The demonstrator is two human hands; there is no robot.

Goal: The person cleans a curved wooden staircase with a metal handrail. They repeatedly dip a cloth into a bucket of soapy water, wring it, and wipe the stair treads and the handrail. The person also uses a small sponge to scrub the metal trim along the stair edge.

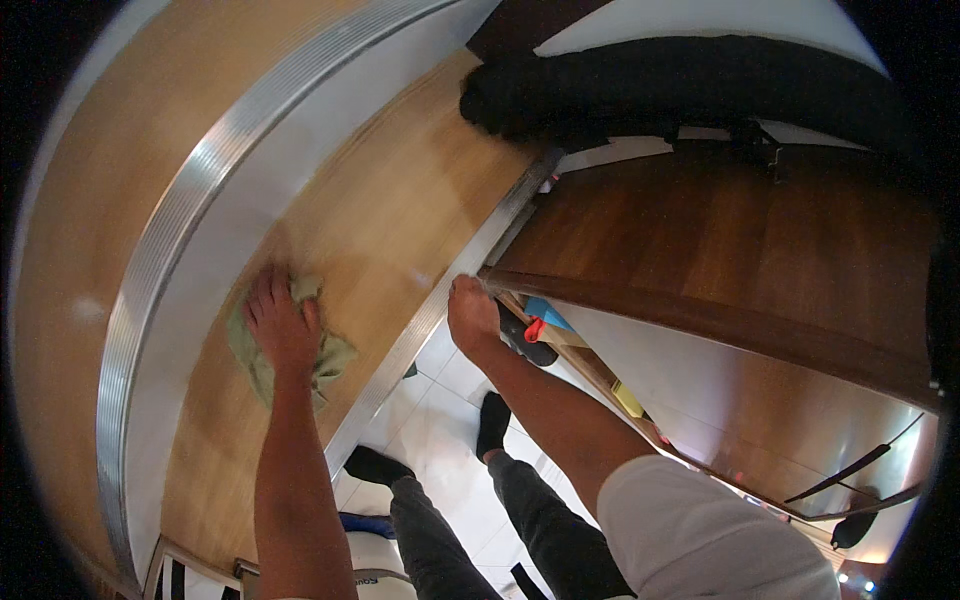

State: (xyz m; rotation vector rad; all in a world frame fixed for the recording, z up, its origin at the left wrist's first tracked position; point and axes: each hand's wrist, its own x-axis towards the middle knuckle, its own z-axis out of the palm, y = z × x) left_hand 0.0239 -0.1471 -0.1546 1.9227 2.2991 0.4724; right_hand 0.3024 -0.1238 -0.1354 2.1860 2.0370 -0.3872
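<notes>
A crumpled green cloth point(259, 360) lies on the wooden step point(375, 247). Over it my left hand point(281, 322) presses down, palm towards the wood and fingers pointing at the riser. Cloth bunches out on both sides of the wrist. My right hand point(474, 315) is curled at the ridged metal strip point(435, 300) along the step's front edge, close to the corner of a dark wooden cabinet point(712, 232). Its fingertips are hidden, so I cannot tell whether it grips the edge or only leans there.
Above the white riser point(217, 225) runs another metal-edged step point(127, 150). A long black padded item point(675, 86) lies beyond the cabinet. Red, blue and yellow things poke from the gap by the cabinet's open-looking front point(675, 367). My feet in black socks point(379, 465) stand on white floor tiles point(431, 442).
</notes>
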